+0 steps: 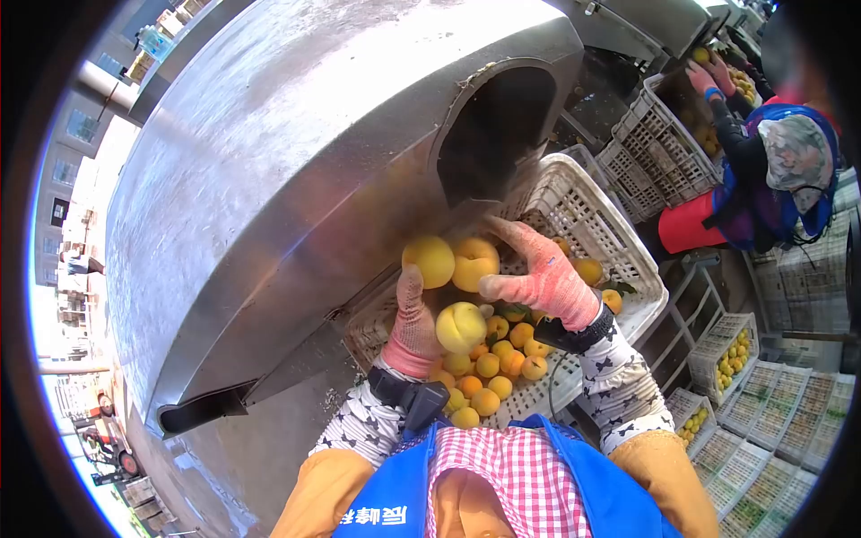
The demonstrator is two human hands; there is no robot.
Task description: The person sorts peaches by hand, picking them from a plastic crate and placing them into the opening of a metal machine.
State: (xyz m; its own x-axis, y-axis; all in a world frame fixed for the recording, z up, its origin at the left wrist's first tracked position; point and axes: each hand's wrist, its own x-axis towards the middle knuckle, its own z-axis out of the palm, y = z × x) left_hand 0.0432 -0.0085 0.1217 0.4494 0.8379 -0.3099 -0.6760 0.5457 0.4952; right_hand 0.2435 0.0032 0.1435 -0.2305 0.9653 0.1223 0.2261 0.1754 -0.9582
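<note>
My left hand [414, 325], in a pink knit glove, has its thumb against a yellow peach [429, 262]. A paler yellow peach [461, 327] rests at the inner side of the same hand, its fingers hidden beneath the fruit. My right hand [549, 276], gloved alike, curves thumb and fingers around an orange-tinged peach [475, 263]. These three fruits are close together above a white slatted crate [641, 273]. Inside the crate lie several smaller peaches [487, 365], with a few more [587, 271] near my right wrist.
A large metal machine [296, 125] with a dark opening [493, 134] borders the crate. At the upper right a co-worker [780, 170] handles fruit over another crate [659, 148]. Fruit-filled crates [725, 359] and stacked crates [780, 408] stand to the right.
</note>
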